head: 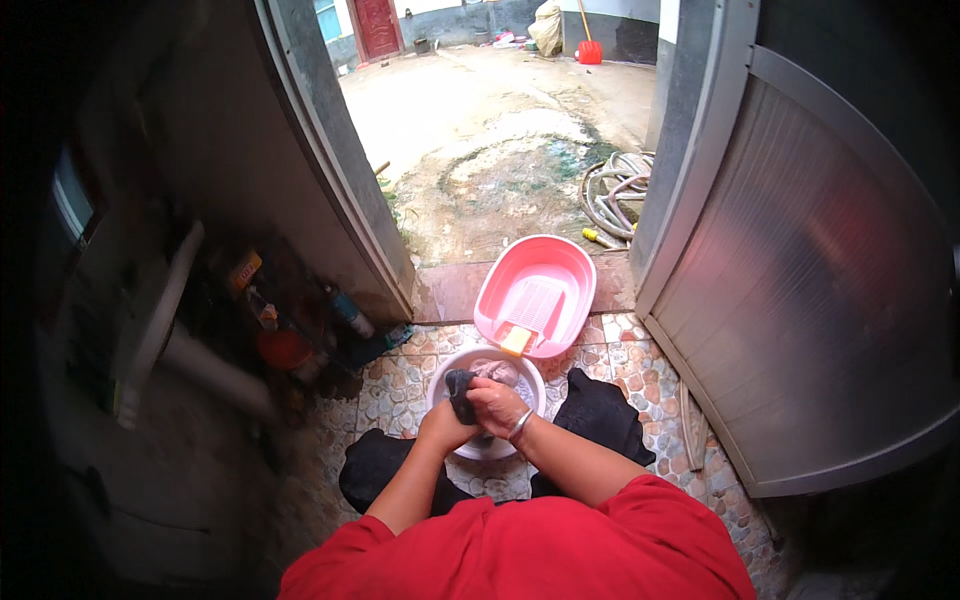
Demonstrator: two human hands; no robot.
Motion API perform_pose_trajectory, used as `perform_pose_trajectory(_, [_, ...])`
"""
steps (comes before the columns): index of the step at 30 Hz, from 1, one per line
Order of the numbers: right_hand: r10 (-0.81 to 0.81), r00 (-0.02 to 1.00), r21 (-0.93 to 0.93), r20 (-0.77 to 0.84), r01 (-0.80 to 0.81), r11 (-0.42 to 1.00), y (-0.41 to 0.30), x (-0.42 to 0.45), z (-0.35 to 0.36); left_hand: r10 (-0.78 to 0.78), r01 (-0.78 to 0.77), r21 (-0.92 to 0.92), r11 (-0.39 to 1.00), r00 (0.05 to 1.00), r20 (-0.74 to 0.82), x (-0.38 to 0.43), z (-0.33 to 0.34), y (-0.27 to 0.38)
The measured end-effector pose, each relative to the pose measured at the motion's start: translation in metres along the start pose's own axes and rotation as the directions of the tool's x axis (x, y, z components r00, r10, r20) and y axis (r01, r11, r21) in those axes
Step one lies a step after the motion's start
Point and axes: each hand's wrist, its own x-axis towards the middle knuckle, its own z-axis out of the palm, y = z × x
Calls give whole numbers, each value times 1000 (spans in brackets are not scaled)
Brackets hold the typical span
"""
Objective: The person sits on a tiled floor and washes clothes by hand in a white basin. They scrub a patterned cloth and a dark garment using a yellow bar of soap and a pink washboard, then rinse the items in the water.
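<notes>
Over a white basin [433, 391] between my knees, both my hands hold a dark wet-looking cloth [460, 386], perhaps a sock. My left hand [448, 429] grips its lower part, partly covered by the cloth. Pressed against it from the right is my right hand [496, 405], with a silvery bangle [520, 424] on the wrist. A pale pink cloth [496, 370] lies in the basin behind my hands. Just beyond stands a pink plastic tub [576, 300] with a built-in ribbed washboard [534, 301]. A yellow bar of soap [516, 340] rests at the tub's near end.
The tub sits across the doorway sill [442, 289]. A framed door [817, 300] stands swung inward at right. Outside lies a coiled hose [616, 196]; a red shovel [590, 52] leans far off. At left, a pale pedestal [217, 371] and bottles [349, 311] stand in shadow.
</notes>
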Motion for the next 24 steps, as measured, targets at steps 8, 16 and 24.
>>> perform_pose_trajectory(8, [-134,990,163,49,125,979,9,-5,-10,-27,29,1,1000,958,-284,-13,-6,3])
perform_pose_trajectory(16, [-63,997,-245,-35,52,968,33,5,-39,53,-52,13,999,921,-386,-10,-15,18])
perform_pose_trajectory(24, [62,928,-915,367,372,-155,47,26,-80,128,-119,90,989,987,-102,-18,8,55])
